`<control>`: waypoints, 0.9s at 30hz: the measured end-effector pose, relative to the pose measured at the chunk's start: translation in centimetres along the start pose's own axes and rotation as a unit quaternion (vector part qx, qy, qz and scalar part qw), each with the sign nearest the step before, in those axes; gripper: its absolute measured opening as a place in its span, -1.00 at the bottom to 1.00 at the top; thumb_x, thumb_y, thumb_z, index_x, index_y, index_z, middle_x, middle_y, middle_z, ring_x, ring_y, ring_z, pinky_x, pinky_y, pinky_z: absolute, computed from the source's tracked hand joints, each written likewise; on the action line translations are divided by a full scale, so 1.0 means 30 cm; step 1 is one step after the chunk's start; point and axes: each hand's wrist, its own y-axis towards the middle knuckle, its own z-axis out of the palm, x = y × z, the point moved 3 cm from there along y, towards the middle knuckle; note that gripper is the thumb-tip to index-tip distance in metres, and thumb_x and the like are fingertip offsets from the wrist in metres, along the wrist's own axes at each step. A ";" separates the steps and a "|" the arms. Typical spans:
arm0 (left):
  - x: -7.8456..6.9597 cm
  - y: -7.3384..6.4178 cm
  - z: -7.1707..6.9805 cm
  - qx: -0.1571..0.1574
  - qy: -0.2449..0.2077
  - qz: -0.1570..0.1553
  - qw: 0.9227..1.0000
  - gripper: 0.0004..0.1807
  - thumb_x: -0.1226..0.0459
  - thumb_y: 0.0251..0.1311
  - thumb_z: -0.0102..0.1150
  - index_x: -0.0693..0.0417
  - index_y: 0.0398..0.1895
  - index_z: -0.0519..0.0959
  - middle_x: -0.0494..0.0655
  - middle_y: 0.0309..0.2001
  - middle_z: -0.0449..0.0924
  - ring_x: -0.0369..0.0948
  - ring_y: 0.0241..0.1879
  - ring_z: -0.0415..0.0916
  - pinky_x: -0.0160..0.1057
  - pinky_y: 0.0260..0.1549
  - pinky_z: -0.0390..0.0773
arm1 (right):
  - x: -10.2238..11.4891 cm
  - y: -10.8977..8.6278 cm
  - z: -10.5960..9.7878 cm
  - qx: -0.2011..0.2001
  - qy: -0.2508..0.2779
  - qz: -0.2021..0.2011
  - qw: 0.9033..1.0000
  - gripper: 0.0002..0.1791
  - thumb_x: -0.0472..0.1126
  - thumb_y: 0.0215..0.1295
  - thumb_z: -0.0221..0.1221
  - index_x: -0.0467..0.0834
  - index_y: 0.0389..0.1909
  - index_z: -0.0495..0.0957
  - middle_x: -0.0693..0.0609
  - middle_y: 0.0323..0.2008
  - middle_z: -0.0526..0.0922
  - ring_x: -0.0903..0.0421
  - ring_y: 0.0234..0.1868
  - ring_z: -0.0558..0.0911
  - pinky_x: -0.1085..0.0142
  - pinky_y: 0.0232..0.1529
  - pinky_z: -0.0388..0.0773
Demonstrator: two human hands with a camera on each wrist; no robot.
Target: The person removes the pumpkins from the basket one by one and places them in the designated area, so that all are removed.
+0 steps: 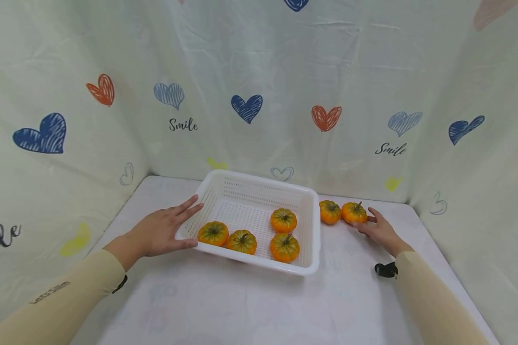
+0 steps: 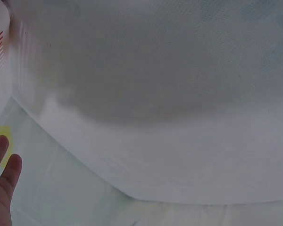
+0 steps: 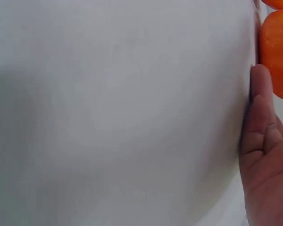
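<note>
A white plastic basket stands on the table with several small orange-green pumpkins in it, two along its front left and two toward its right side. My left hand spreads its fingers at the basket's left end, fingertips and thumb right at the rim. In the left wrist view, two of its fingers reach up at the left edge. To the right of the basket, my right hand holds a small pumpkin at its right side, thumb in front. Another pumpkin sits between that one and the basket.
The table has a pale cloth over it. A light curtain printed with hearts and words encloses its back and sides. A black wrist device shows at the right sleeve.
</note>
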 end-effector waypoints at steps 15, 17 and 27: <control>0.001 -0.004 -0.006 -0.003 -0.003 0.008 1.000 0.06 -0.49 0.18 -0.16 -0.12 0.61 0.03 -0.07 0.60 -0.17 0.09 0.32 0.36 0.22 0.17 0.40 | 0.345 -0.164 -0.133 -0.015 -0.090 -0.168 0.982 0.04 0.14 0.38 0.22 -0.09 0.61 -0.22 -0.34 0.47 0.13 -0.38 0.23 0.41 -0.27 0.12 0.43; 0.002 -0.007 -0.007 -0.004 -0.004 0.009 1.000 0.05 -0.48 0.18 -0.15 -0.11 0.60 0.04 -0.06 0.60 -0.16 0.09 0.32 0.36 0.22 0.17 0.40 | 0.444 -0.169 -0.117 -0.004 -0.098 -0.198 0.975 0.02 0.11 0.35 0.25 -0.06 0.61 -0.16 -0.28 0.46 0.17 -0.30 0.20 0.47 -0.22 0.10 0.48; -0.007 -0.005 -0.015 0.001 -0.002 0.009 1.000 0.05 -0.48 0.18 -0.16 -0.12 0.61 0.03 -0.07 0.60 -0.17 0.09 0.34 0.33 0.22 0.19 0.38 | 0.839 -0.145 0.133 0.121 -0.132 -0.283 0.942 -0.03 0.02 0.29 0.34 0.07 0.58 -0.01 -0.11 0.43 0.28 -0.02 0.06 0.62 0.08 0.01 0.62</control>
